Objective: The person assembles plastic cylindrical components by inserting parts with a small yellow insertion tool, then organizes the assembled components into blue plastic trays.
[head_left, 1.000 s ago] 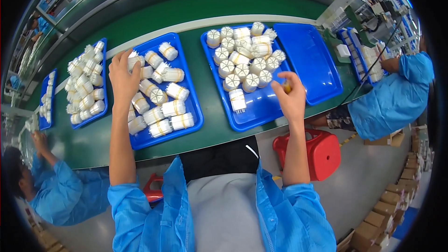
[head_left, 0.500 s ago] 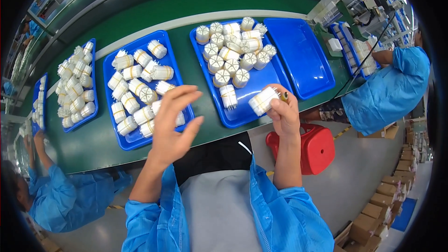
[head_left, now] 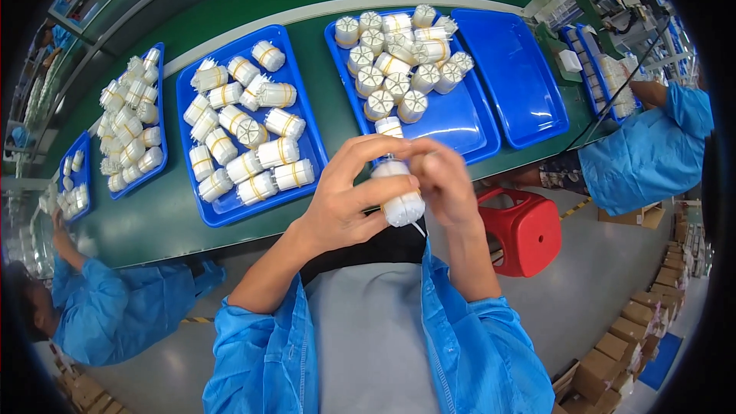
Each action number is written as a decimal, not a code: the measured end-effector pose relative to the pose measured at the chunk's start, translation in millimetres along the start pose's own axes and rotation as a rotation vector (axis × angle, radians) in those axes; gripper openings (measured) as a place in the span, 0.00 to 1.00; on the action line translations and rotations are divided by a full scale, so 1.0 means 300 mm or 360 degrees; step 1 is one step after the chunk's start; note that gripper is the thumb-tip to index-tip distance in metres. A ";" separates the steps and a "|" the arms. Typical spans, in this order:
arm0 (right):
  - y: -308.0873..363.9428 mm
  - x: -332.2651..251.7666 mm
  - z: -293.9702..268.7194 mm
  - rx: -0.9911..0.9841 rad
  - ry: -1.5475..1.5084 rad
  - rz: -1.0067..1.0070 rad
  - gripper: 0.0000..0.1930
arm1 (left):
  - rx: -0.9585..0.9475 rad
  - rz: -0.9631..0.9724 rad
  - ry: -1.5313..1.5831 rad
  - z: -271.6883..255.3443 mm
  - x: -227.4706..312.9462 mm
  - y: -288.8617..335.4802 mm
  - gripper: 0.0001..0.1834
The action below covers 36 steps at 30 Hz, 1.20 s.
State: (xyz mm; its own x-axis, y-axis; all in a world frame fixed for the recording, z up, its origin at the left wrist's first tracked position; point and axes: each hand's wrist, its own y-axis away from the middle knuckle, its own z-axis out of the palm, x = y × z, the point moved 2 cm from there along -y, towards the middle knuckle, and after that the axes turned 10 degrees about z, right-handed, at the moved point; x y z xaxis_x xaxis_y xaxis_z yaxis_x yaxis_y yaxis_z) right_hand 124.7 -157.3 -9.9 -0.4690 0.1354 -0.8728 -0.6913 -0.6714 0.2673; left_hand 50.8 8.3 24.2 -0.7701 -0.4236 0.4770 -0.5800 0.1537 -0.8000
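Note:
Above my lap, my left hand (head_left: 337, 203) is closed round a white cylindrical bundle (head_left: 404, 208) of small parts. Its rounded end points down toward me, and part of its side is hidden by my fingers. My right hand (head_left: 454, 188) is at the bundle's far right side, its fingers bent and smeared by motion, so their grip is unclear. Just beyond both hands is a blue tray (head_left: 460, 134) with several like bundles, some standing with segmented round ends up. One banded bundle (head_left: 389, 126) lies at its near left, partly behind my fingers.
Another blue tray (head_left: 314, 146) of banded bundles lies to the left, with more trays beyond it. At right are a blue tray (head_left: 529, 84) and a red stool (head_left: 529, 238). Co-workers in blue sit at left (head_left: 115, 314) and right (head_left: 644, 153). Cardboard boxes (head_left: 606, 360) line the floor.
The bundle was in my right hand while my left was open and apart. Now both hands have come together, with my left round the bundle. The view has shifted slightly.

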 end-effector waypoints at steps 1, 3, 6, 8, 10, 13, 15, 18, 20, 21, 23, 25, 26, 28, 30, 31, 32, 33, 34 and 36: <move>0.006 -0.002 -0.009 0.0063 -0.0522 -0.0009 0.17 | 0.0051 -0.0121 0.0125 0.005 0.003 0.012 0.23; 0.026 -0.055 0.001 -0.0040 -0.0407 -0.0544 0.25 | 0.0134 -0.0191 0.0246 0.021 -0.015 0.036 0.23; 0.081 -0.114 0.054 -0.0227 -0.0519 -0.0717 0.30 | 0.0039 -0.0864 0.0271 0.039 0.012 0.091 0.25; 0.114 -0.132 0.101 -0.0381 -0.0661 -0.0920 0.31 | 0.0034 -0.0856 0.0198 0.039 0.030 0.062 0.24; 0.133 -0.136 0.140 -0.0394 -0.0656 -0.0960 0.32 | 0.0031 -0.0853 0.0123 0.029 0.054 0.038 0.23; 0.136 -0.135 0.184 -0.0418 -0.0632 -0.1014 0.33 | -0.0049 -0.0714 0.0083 0.020 0.077 0.030 0.19; 0.133 -0.123 0.200 -0.0426 -0.0610 -0.1010 0.33 | -0.0044 -0.0764 0.0086 0.019 0.077 0.042 0.19; 0.126 -0.103 0.212 -0.0443 -0.0621 -0.0983 0.32 | -0.0032 -0.0824 0.0093 0.021 0.082 0.053 0.19; 0.124 -0.089 0.214 -0.0438 -0.0602 -0.0967 0.32 | -0.0021 -0.0839 0.0098 0.022 0.084 0.055 0.19; 0.124 -0.087 0.216 -0.0440 -0.0600 -0.0963 0.32 | -0.0011 -0.0829 0.0081 0.022 0.085 0.055 0.19; 0.126 -0.086 0.219 -0.0400 -0.0523 -0.0977 0.32 | 0.0001 -0.0821 0.0062 0.020 0.086 0.057 0.19; 0.129 -0.081 0.218 -0.0394 -0.0494 -0.0984 0.31 | 0.0000 -0.0805 0.0037 0.019 0.086 0.061 0.20; 0.128 -0.082 0.218 -0.0388 -0.0463 -0.0997 0.31 | 0.0005 -0.0804 0.0035 0.020 0.083 0.063 0.20; 0.134 -0.091 0.229 -0.0377 -0.0391 -0.0996 0.31 | -0.0011 -0.0765 -0.0023 0.024 0.080 0.067 0.21; 0.135 -0.090 0.238 -0.0360 -0.0322 -0.0992 0.30 | -0.0013 -0.0750 -0.0051 0.024 0.081 0.069 0.22; 0.131 -0.089 0.240 -0.0344 -0.0304 -0.1013 0.30 | -0.0016 -0.0734 -0.0077 0.023 0.081 0.070 0.23; 0.129 -0.088 0.244 -0.0324 -0.0285 -0.1036 0.30 | -0.0015 -0.0734 -0.0077 0.024 0.081 0.072 0.23; 0.124 -0.082 0.246 -0.0325 -0.0284 -0.1035 0.30 | -0.0031 -0.0719 -0.0140 0.025 0.080 0.076 0.24; 0.120 -0.070 0.243 -0.0288 -0.0308 -0.1100 0.30 | -0.0048 -0.0703 -0.0203 0.024 0.080 0.079 0.25; 0.107 -0.053 0.231 -0.0256 -0.0328 -0.1162 0.30 | -0.0091 -0.0719 -0.0253 0.026 0.082 0.079 0.26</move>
State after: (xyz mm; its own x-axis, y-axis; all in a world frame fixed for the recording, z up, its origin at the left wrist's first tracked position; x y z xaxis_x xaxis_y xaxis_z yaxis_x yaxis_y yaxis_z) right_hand 71.9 -130.5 41.0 -0.0288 0.7068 -0.7068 -0.7836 -0.4550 -0.4231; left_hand 20.2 -5.5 14.1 -0.3902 -0.5900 0.7068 -0.8642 -0.0302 -0.5023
